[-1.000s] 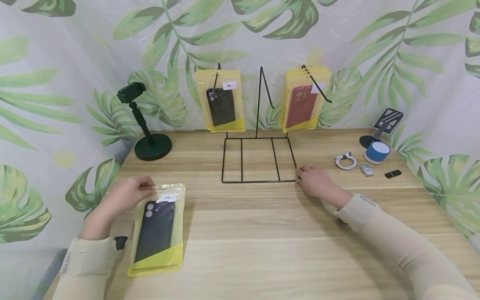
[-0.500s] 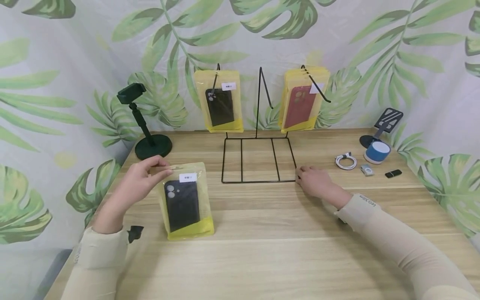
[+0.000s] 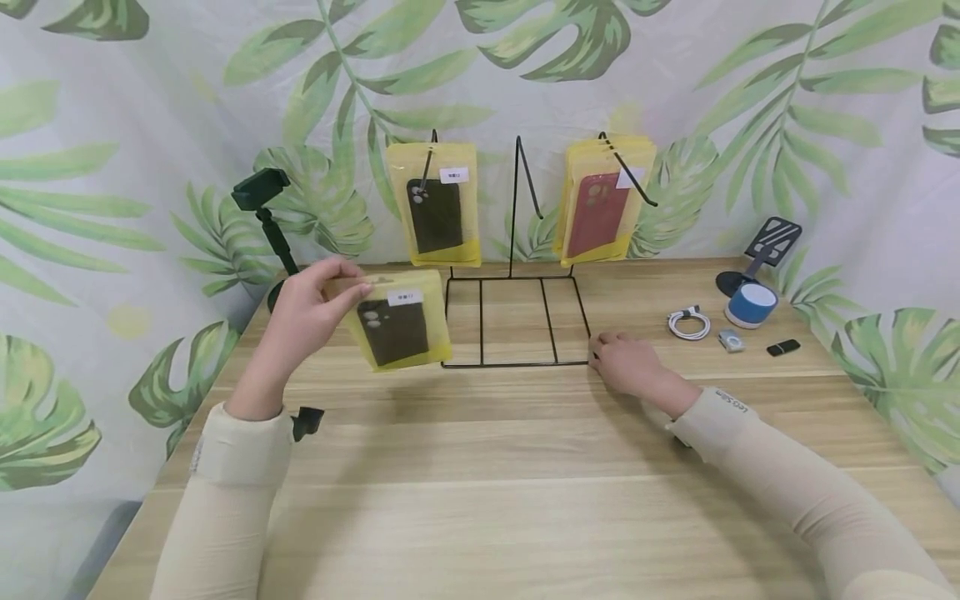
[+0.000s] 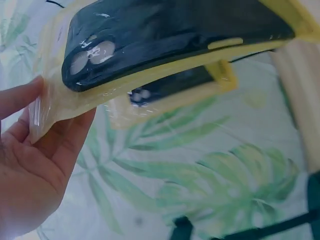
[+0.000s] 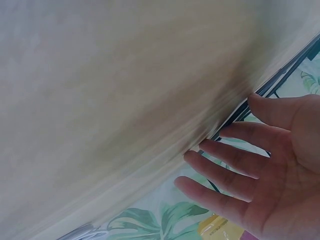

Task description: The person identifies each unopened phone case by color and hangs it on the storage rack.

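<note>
My left hand (image 3: 311,312) pinches the top edge of a yellow-trimmed clear bag holding a dark phone case (image 3: 393,332), raised above the table with its lower end tipped forward. In the left wrist view, the thumb lies on one face of the bag (image 4: 175,42) and fingers lie behind it. Just beyond hang similar bagged dark phone cases (image 3: 437,212) on the left hook of a black wire display rack (image 3: 517,364). My right hand (image 3: 630,362) rests at the rack's front right base corner. Its fingers look extended in the right wrist view, thumb and index fingertips at the wire.
Bagged red phone cases (image 3: 600,212) hang on the right hook; the middle hook (image 3: 531,179) is bare. A dark green stand (image 3: 273,237) is behind my left hand. At right are a white cable (image 3: 688,323), a blue speaker-like cylinder (image 3: 752,305), small gadgets and a phone stand (image 3: 768,246).
My left hand has lifted the bagged phone case off the front left of the table, moving it forward and right toward the rack. The right hand has stayed at the rack's corner.
</note>
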`<action>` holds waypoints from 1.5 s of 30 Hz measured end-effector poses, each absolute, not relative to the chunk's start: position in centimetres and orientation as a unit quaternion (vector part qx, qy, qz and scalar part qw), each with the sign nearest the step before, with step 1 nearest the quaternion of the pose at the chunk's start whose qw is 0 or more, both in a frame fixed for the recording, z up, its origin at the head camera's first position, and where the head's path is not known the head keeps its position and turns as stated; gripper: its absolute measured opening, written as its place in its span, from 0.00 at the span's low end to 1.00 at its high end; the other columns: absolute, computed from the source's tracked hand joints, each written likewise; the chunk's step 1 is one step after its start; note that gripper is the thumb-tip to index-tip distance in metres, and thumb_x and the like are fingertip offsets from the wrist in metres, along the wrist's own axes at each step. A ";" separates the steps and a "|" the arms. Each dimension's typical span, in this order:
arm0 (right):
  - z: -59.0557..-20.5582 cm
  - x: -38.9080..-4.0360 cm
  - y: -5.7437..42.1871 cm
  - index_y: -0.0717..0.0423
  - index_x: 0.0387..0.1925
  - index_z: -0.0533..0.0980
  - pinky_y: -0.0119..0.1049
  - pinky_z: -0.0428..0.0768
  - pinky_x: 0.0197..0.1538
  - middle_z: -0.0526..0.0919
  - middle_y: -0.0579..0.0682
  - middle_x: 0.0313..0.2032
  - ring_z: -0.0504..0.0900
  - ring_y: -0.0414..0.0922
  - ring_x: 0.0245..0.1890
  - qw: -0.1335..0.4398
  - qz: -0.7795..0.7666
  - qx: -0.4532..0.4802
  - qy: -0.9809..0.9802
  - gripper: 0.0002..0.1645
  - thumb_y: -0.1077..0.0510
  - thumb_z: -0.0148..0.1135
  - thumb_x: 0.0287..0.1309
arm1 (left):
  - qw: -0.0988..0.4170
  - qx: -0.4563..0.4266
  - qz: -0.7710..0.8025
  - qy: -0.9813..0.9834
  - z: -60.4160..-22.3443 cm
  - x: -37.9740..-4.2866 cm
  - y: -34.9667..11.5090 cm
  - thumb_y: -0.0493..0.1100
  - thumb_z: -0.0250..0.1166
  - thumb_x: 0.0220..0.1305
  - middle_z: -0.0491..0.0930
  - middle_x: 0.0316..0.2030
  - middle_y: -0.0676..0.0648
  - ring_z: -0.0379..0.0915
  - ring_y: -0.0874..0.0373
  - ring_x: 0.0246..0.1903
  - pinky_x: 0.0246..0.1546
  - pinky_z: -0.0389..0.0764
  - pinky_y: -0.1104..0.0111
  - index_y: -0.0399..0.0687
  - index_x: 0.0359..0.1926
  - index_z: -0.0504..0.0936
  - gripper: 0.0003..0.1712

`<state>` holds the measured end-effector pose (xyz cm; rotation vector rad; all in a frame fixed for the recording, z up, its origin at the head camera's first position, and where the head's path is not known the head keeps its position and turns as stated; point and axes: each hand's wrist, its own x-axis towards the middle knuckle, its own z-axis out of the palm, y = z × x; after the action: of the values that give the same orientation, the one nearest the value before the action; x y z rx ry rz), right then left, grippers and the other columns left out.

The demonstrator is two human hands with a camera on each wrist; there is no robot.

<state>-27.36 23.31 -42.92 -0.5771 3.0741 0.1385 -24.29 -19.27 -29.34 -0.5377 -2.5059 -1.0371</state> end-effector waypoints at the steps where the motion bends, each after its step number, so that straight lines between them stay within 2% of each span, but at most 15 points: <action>1: -42.9 -27.3 23.3 0.61 0.61 0.74 0.56 0.84 0.44 0.80 0.61 0.57 0.81 0.61 0.53 0.004 0.044 -0.185 0.982 0.25 0.51 0.55 0.71 | 0.192 -0.191 -0.370 -0.889 -28.7 -24.4 -19.0 0.44 0.64 0.69 0.85 0.37 0.42 0.68 0.64 0.20 0.23 0.68 0.72 0.41 0.42 0.82 0.10; 6: -43.0 -27.4 23.3 0.61 0.61 0.75 0.55 0.84 0.43 0.80 0.60 0.57 0.81 0.60 0.53 0.002 0.047 -0.185 0.982 0.25 0.50 0.55 0.70 | 0.209 -0.193 -0.393 -0.874 -26.1 -25.2 -17.4 0.45 0.64 0.69 0.86 0.41 0.38 0.65 0.64 0.18 0.22 0.66 0.72 0.40 0.44 0.82 0.12; 10: -43.1 -27.4 23.3 0.61 0.61 0.75 0.55 0.84 0.44 0.80 0.61 0.57 0.81 0.60 0.53 0.002 0.045 -0.185 0.982 0.25 0.51 0.55 0.70 | 0.207 -0.194 -0.415 -0.865 -24.7 -26.0 -16.3 0.45 0.64 0.68 0.86 0.40 0.41 0.62 0.62 0.14 0.19 0.65 0.71 0.40 0.42 0.81 0.11; 11: -43.1 -27.4 23.3 0.61 0.61 0.75 0.55 0.84 0.44 0.80 0.61 0.57 0.81 0.60 0.53 0.002 0.044 -0.185 0.982 0.25 0.51 0.55 0.70 | 0.204 -0.195 -0.423 -0.861 -24.4 -26.3 -16.0 0.45 0.64 0.68 0.86 0.39 0.44 0.64 0.63 0.15 0.19 0.66 0.72 0.40 0.42 0.81 0.11; 17: -43.0 -27.4 23.2 0.61 0.61 0.74 0.55 0.83 0.46 0.79 0.61 0.58 0.80 0.60 0.53 0.007 0.043 -0.181 0.983 0.25 0.50 0.55 0.71 | 0.185 -0.192 -0.494 -0.828 -23.4 -28.2 -15.0 0.43 0.65 0.68 0.84 0.36 0.57 0.80 0.73 0.30 0.36 0.78 0.77 0.40 0.40 0.81 0.08; 22: -42.9 -27.4 23.1 0.60 0.62 0.74 0.55 0.83 0.45 0.79 0.60 0.59 0.80 0.60 0.54 0.009 0.042 -0.180 0.983 0.25 0.50 0.54 0.71 | 0.181 -0.187 -0.512 -0.818 -23.1 -29.4 -14.7 0.42 0.65 0.68 0.84 0.35 0.61 0.81 0.71 0.33 0.41 0.79 0.77 0.42 0.41 0.81 0.08; 30: -43.0 -27.4 23.3 0.60 0.61 0.75 0.55 0.84 0.43 0.80 0.60 0.57 0.81 0.60 0.52 0.007 0.044 -0.184 0.982 0.24 0.51 0.55 0.71 | 0.170 -0.180 -0.508 -0.825 -23.3 -31.1 -14.3 0.43 0.65 0.67 0.83 0.36 0.59 0.79 0.72 0.35 0.41 0.78 0.76 0.40 0.41 0.81 0.09; 37: -43.2 -27.4 23.4 0.61 0.61 0.75 0.55 0.84 0.42 0.80 0.61 0.57 0.81 0.60 0.52 0.000 0.041 -0.186 0.982 0.24 0.50 0.55 0.70 | 0.149 -0.157 -0.491 -0.844 -23.6 -33.0 -14.0 0.44 0.65 0.68 0.81 0.36 0.58 0.76 0.68 0.39 0.45 0.75 0.72 0.43 0.40 0.80 0.08; 42: -43.1 -27.5 23.4 0.60 0.61 0.75 0.54 0.84 0.41 0.80 0.61 0.57 0.81 0.60 0.52 0.001 0.041 -0.185 0.982 0.25 0.50 0.55 0.70 | 0.141 -0.131 -0.494 -0.848 -23.7 -34.0 -14.0 0.46 0.64 0.68 0.86 0.45 0.47 0.79 0.64 0.44 0.46 0.75 0.71 0.43 0.44 0.79 0.11; 45: -43.1 -27.5 23.3 0.60 0.61 0.75 0.54 0.84 0.41 0.80 0.61 0.57 0.81 0.60 0.52 0.001 0.042 -0.185 0.982 0.25 0.50 0.55 0.70 | 0.141 -0.121 -0.492 -0.851 -23.6 -34.5 -13.8 0.48 0.64 0.69 0.84 0.52 0.41 0.80 0.59 0.49 0.48 0.76 0.69 0.43 0.46 0.79 0.13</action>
<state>-27.50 23.32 -43.11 -0.5813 3.0835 0.1309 -34.53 -13.84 -23.59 -0.3491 -2.4574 -1.4199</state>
